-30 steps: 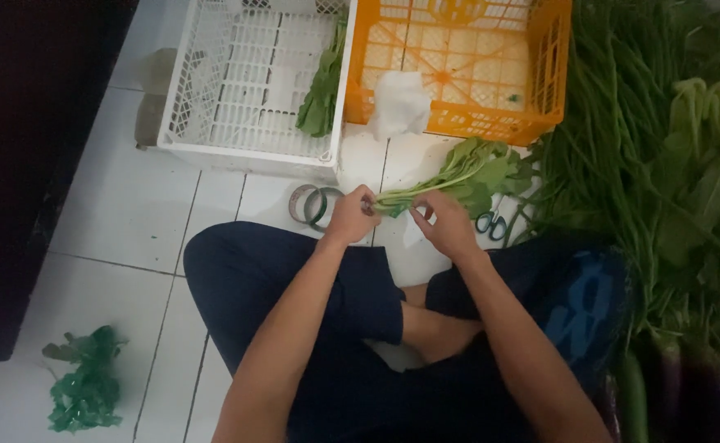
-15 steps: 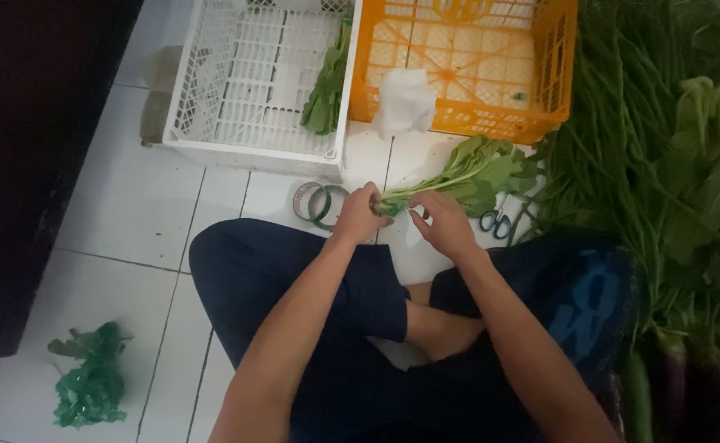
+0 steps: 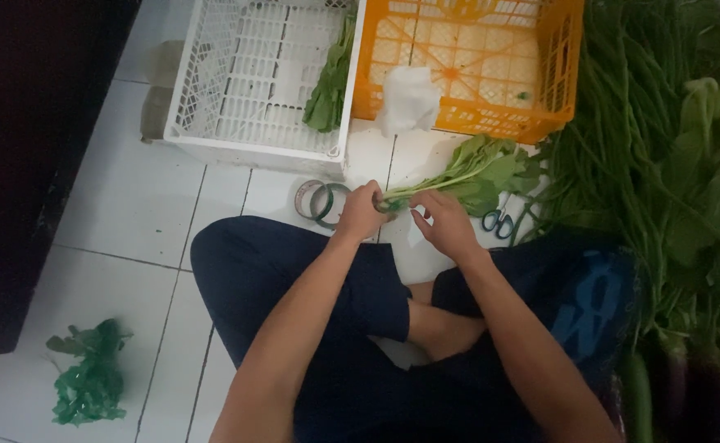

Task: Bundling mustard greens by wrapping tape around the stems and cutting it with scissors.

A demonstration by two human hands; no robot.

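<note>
I sit cross-legged on a white tiled floor. My left hand point(image 3: 362, 211) grips the stem end of a bunch of leafy greens point(image 3: 475, 172), whose leaves point to the right. My right hand point(image 3: 444, 223) touches the stems just right of the left hand, fingers bent around them. Two tape rolls point(image 3: 321, 202) lie on the tiles beside my left hand. Blue-handled scissors point(image 3: 501, 222) lie just right of my right hand.
A white crate point(image 3: 245, 82) holding some greens point(image 3: 329, 86) stands ahead, next to an orange crate point(image 3: 491, 57) with a white cloth point(image 3: 409, 98) on its rim. A heap of long beans and leafy vegetables point(image 3: 672, 164) fills the right. A green plastic scrap point(image 3: 89, 381) lies lower left.
The view has shifted slightly. Both hands stay at the stem end of the bunch, with only small finger movements.
</note>
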